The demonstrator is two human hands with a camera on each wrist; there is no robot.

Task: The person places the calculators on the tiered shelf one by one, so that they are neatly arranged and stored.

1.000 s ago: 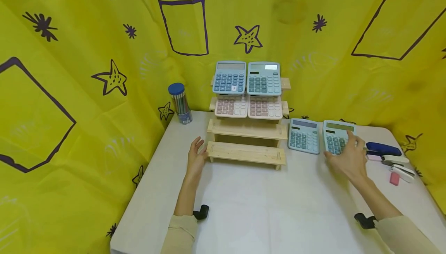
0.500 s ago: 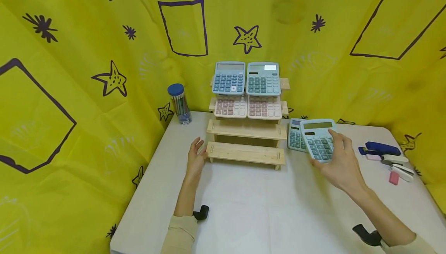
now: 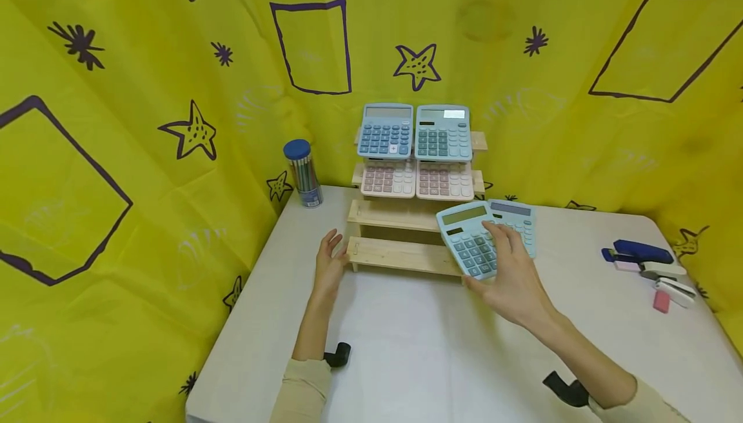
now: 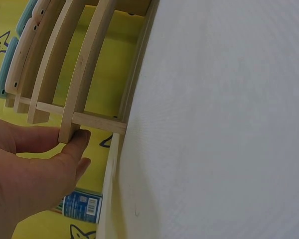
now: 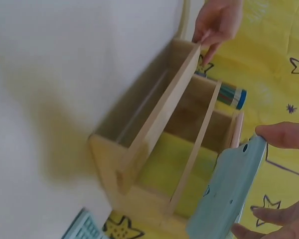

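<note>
My right hand (image 3: 515,284) holds a light blue calculator (image 3: 464,250) by its edges, with the keys facing up. The calculator is raised in front of the right end of a stepped wooden rack (image 3: 400,256). In the right wrist view the thumb is at one edge of the calculator (image 5: 226,189) and the fingers are at the other. At the rack's left end, my left hand (image 3: 328,271) pinches the tip of the lowest step (image 4: 79,94) between thumb and fingers. Another light blue calculator (image 3: 513,209) lies on the table, partly hidden behind the held one.
Two blue calculators (image 3: 386,131) fill the top step, with two pink calculators (image 3: 387,179) on the step below. A tub of pencils (image 3: 304,175) stands at the left. Several staplers (image 3: 643,250) and a pink eraser (image 3: 661,301) lie at the right table edge.
The right hand has picked up the rightmost calculator from the table and carried it left, past the other calculator, to the rack. My left hand has stayed at the rack's end.
</note>
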